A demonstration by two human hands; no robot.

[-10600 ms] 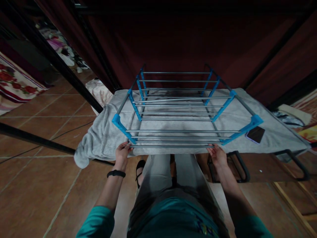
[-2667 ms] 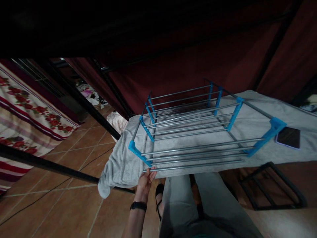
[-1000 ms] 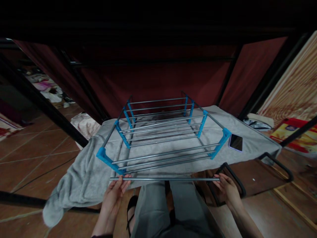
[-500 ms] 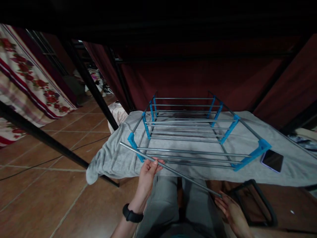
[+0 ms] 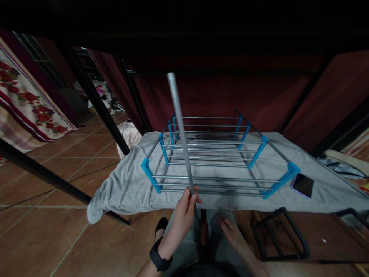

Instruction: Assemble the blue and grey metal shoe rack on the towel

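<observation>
My left hand (image 5: 186,207), with a black band on its wrist, grips the lower part of a slim metal tube (image 5: 181,123). The tube stands nearly upright, leaning a little left, in front of the rack. Low over my lap, my right hand (image 5: 232,232) is apart from the tube, slightly blurred, with its fingers stretched out and nothing visible in them. Just beyond both hands stands a shoe rack (image 5: 213,157) of grey metal rods joined by blue plastic brackets (image 5: 150,175), resting on the grey blanket. The tube hides part of its rods.
A grey blanket (image 5: 123,192) covers the bunk bed's lower level. A phone (image 5: 303,185) lies right of the rack. Black bed posts (image 5: 98,100) rise at the left, and a black metal frame (image 5: 281,234) sits below right. A cable (image 5: 72,181) crosses the tiled floor.
The tube has swung from slanting across my lap to nearly upright. My right hand has let go of its lower end and moved left over my lap. The view has shifted slightly.
</observation>
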